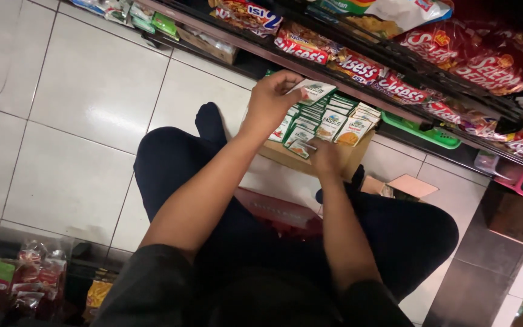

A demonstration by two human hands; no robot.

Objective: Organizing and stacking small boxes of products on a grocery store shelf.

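I sit on a tiled floor with dark trousers and legs apart. My left hand (272, 100) holds a small white-and-green sachet (313, 91) above a cardboard box (349, 158). The box is packed with rows of similar sachets (328, 124), standing on edge. My right hand (325, 156) reaches into the box's near side, fingers on a sachet (301, 147) at the front row. Both forearms stretch forward from my lap.
A low shelf edge (334, 75) runs diagonally above the box, stocked with red snack packets (358, 66). A green tray (431, 134) lies under the shelf. A red box (273, 212) sits between my legs. More packets (25, 278) stand at lower left. White floor tiles (86, 103) spread left.
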